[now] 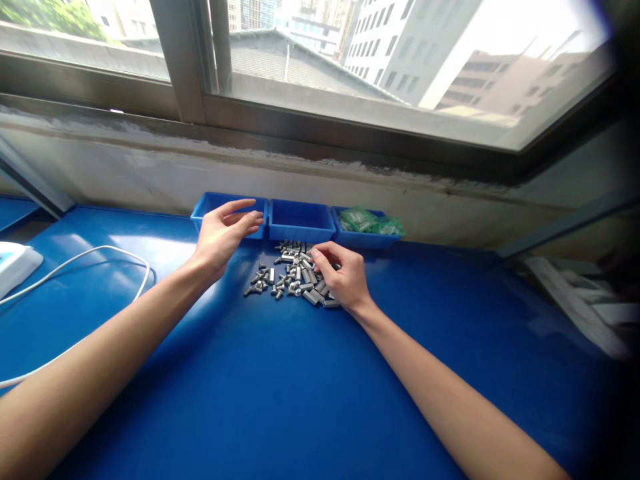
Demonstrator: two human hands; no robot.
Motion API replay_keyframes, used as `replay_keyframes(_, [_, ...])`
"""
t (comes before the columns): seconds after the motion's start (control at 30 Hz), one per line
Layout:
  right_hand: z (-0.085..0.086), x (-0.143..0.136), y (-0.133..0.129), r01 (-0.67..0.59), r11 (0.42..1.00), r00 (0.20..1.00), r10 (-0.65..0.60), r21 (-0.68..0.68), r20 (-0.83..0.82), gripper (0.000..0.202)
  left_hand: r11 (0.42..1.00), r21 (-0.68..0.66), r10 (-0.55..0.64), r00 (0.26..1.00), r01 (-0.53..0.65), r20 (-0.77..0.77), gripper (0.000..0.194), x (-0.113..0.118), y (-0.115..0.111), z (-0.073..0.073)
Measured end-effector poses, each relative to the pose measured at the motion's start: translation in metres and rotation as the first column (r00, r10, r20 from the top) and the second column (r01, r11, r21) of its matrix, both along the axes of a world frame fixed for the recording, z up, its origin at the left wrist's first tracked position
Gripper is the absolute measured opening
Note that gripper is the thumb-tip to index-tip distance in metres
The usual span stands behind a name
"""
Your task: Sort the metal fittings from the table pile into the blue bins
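Observation:
My left hand (227,230) hovers at the left blue bin (215,199), its fingers apart and no object visible in them. A loose pile of small metal parts lies on the blue table in front of the bins. Short screws (259,280) are mostly on its left side, and longer hex standoffs (311,298) mostly on its right. My right hand (344,272) is at the right side of the pile, thumb and index finger pinched together. Whatever is between those fingertips is too small to make out, and the hand hides some of the standoffs.
The middle blue bin (301,232) stands beside the right blue bin (363,239), which holds green plastic bags (361,219). A white cable (107,247) runs over the table (300,400) at left, near a white device (17,267). Behind are a wall and window.

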State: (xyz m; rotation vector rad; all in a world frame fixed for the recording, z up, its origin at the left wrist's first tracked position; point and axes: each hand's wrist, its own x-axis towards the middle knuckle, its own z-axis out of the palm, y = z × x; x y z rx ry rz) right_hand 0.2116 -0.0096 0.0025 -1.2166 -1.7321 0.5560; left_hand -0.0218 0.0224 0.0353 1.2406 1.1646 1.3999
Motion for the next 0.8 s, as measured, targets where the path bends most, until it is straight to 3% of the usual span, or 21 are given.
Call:
replay_keyframes(0.1, [0.0, 0.0, 0.0, -0.002, 1.0, 1.0, 0.002, 0.002, 0.003, 0.022, 0.991, 0.043, -0.108, 0.937, 0.129, -0.333, 0.034, 0.003, -0.004, 0.001])
replay_keyframes(0.17, [0.0, 0.0, 0.0, -0.001, 1.0, 1.0, 0.001, 0.001, 0.002, 0.021, 0.969, 0.101, -0.131, 0.813, 0.227, -0.567, 0.026, 0.004, -0.005, 0.0])
replay_keyframes(0.27, [0.0, -0.001, 0.0, 0.0, 1.0, 1.0, 0.0, -0.002, 0.005, 0.022, 0.926, 0.125, -0.141, 0.634, 0.356, -0.76, 0.023, 0.004, -0.005, -0.006])
replay_keyframes(0.43, [0.0, -0.001, 0.0, -0.005, 1.0, 1.0, 0.005, -0.009, 0.001, 0.023, 0.898, 0.116, -0.133, 0.513, 0.424, -0.848, 0.025, 0.002, -0.002, -0.014])
replay_keyframes(0.8, [0.001, -0.002, 0.0, -0.008, 1.0, 1.0, 0.008, -0.006, -0.011, 0.022, 0.874, 0.146, -0.076, 0.428, 0.463, -0.901, 0.02, -0.001, -0.002, -0.014])
